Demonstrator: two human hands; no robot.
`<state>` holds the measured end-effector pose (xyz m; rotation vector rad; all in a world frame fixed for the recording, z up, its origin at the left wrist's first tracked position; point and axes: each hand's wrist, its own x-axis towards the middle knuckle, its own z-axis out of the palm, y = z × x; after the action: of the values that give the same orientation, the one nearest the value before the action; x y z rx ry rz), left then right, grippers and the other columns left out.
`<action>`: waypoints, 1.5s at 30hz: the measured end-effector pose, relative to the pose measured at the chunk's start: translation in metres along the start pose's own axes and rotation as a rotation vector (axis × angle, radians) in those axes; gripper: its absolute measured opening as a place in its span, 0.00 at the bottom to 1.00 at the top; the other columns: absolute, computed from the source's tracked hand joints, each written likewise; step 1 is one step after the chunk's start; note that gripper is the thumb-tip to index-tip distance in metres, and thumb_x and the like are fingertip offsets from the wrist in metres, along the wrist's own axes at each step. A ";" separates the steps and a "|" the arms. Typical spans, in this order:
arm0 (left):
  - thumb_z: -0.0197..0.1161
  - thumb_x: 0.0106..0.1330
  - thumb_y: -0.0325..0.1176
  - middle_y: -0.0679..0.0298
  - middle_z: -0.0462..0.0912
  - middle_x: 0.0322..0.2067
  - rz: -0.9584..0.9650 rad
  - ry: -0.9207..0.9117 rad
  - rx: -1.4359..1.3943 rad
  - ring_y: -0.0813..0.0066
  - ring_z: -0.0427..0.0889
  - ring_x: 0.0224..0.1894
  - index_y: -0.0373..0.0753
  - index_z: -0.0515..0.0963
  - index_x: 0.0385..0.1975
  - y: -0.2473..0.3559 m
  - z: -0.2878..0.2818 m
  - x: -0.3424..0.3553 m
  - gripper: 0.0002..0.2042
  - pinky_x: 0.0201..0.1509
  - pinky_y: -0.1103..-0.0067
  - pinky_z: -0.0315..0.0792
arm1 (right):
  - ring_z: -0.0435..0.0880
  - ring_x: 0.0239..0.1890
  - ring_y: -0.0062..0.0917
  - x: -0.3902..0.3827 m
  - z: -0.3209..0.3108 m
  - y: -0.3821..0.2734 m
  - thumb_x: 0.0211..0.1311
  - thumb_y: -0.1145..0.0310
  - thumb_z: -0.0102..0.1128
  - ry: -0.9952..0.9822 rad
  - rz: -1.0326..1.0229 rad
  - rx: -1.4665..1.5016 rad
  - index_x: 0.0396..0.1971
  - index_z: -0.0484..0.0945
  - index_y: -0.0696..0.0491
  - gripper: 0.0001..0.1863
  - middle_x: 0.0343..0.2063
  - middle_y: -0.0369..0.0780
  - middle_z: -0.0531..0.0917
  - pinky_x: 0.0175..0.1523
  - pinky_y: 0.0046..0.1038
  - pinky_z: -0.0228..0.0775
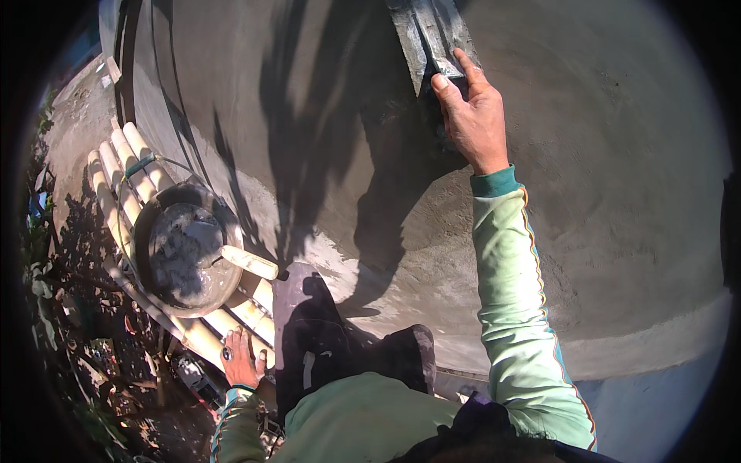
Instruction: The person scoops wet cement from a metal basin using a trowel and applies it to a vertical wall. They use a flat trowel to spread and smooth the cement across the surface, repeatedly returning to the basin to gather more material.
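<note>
Up on the grey plastered wall (617,170), my right hand (475,119) grips the near end of a plastering float (432,38), thumb and index finger at its handle. The float's blade lies against the wall, its far end cut off by the picture's edge. My left hand (241,359), with a dark ring on one finger, rests on the bamboo poles (202,339), fingers somewhat spread and holding nothing. Just beyond it stands a round bucket (231,224) of wet grey mortar (185,247). A tool with a pale wooden handle (251,262) leans out over the bucket's rim.
The bamboo platform (104,181) carries the bucket, whose wire handle has a green grip (140,164). My dark-trousered knee (309,324) is close to the wall. Plants and debris (93,332) lie below at the left. Shadows cross the wall.
</note>
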<state>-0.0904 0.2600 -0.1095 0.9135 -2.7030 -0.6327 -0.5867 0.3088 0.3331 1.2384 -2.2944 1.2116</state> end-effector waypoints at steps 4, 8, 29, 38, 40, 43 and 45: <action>0.66 0.61 0.43 0.47 0.70 0.69 0.002 0.024 -0.022 0.45 0.62 0.74 0.34 0.69 0.66 0.004 -0.004 0.004 0.34 0.74 0.53 0.55 | 0.84 0.52 0.53 0.000 0.049 0.015 0.66 0.55 0.66 -0.124 -0.044 -0.328 0.70 0.69 0.54 0.35 0.46 0.58 0.86 0.58 0.45 0.75; 0.65 0.62 0.43 0.47 0.69 0.69 0.016 0.018 -0.004 0.46 0.62 0.74 0.33 0.70 0.66 -0.001 -0.002 0.005 0.33 0.74 0.54 0.55 | 0.86 0.41 0.56 -0.003 0.061 0.024 0.67 0.54 0.64 -0.099 -0.125 -0.450 0.70 0.68 0.53 0.36 0.35 0.55 0.88 0.50 0.51 0.76; 0.65 0.62 0.44 0.46 0.69 0.69 -0.023 0.017 -0.035 0.45 0.62 0.74 0.32 0.70 0.66 -0.002 -0.003 -0.002 0.34 0.74 0.53 0.55 | 0.86 0.25 0.29 -0.163 0.053 0.109 0.60 0.68 0.58 -0.445 -0.360 -1.076 0.73 0.67 0.48 0.37 0.26 0.37 0.80 0.28 0.33 0.78; 0.66 0.61 0.43 0.47 0.69 0.69 0.019 0.014 0.011 0.45 0.61 0.74 0.34 0.69 0.67 -0.007 0.002 0.002 0.34 0.74 0.53 0.55 | 0.90 0.43 0.38 -0.033 -0.053 -0.009 0.67 0.52 0.67 0.268 -0.196 -0.786 0.69 0.73 0.45 0.33 0.50 0.41 0.88 0.47 0.36 0.82; 0.66 0.61 0.43 0.47 0.69 0.69 0.011 0.020 0.035 0.45 0.61 0.74 0.34 0.69 0.67 -0.018 0.001 -0.006 0.34 0.74 0.53 0.55 | 0.90 0.48 0.34 -0.068 -0.079 0.018 0.68 0.56 0.69 0.395 -0.203 -0.584 0.71 0.72 0.46 0.33 0.57 0.43 0.85 0.51 0.32 0.81; 0.65 0.60 0.44 0.47 0.70 0.68 0.015 0.036 0.017 0.44 0.63 0.73 0.34 0.69 0.67 -0.012 0.007 -0.002 0.35 0.72 0.52 0.57 | 0.77 0.34 0.17 -0.138 -0.126 0.053 0.74 0.62 0.64 0.582 0.008 -0.244 0.73 0.70 0.47 0.30 0.45 0.37 0.82 0.39 0.20 0.72; 0.65 0.59 0.45 0.47 0.70 0.68 0.004 0.048 -0.028 0.45 0.63 0.73 0.33 0.70 0.65 0.000 0.010 0.005 0.35 0.72 0.53 0.57 | 0.67 0.23 0.10 -0.179 -0.158 0.068 0.78 0.62 0.59 0.784 0.036 -0.112 0.74 0.66 0.46 0.29 0.30 0.31 0.78 0.26 0.16 0.63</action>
<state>-0.0978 0.2597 -0.1184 0.9038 -2.6468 -0.6377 -0.5559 0.5523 0.2915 0.5294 -1.7606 1.2607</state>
